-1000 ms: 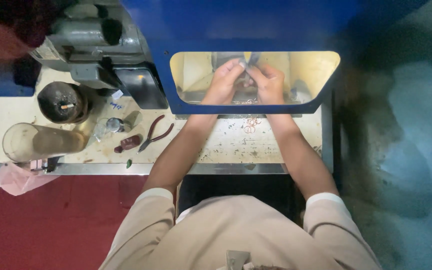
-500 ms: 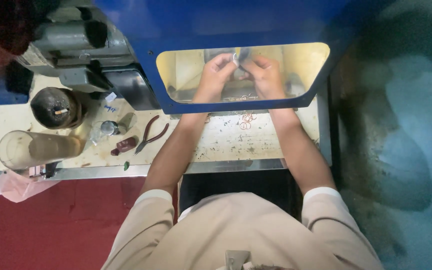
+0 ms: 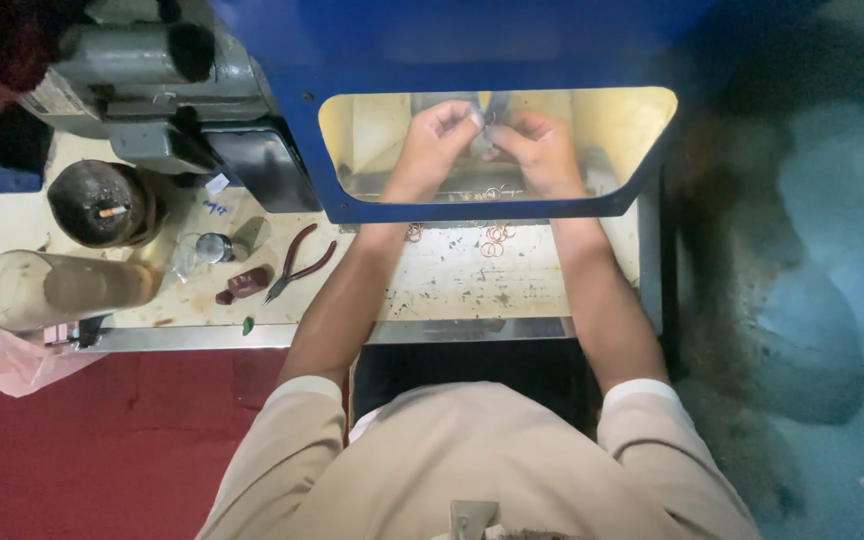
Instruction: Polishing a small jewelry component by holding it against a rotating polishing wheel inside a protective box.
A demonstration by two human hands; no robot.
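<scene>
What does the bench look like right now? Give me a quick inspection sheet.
Surface: pale worn bench, stained and speckled.
Job's things: small metal piece pinched between both hands inside the blue cabinet, seen through its window; thin rings scattered on the bench below.
Clutter: pliers, dark round pot, clear cup lying on its side, small jar, pink bag.
Grippers: left hand and right hand both closed on the piece.
Cables: nothing seen.
Surroundings: grey machine at left, red floor, blue-grey floor.
</scene>
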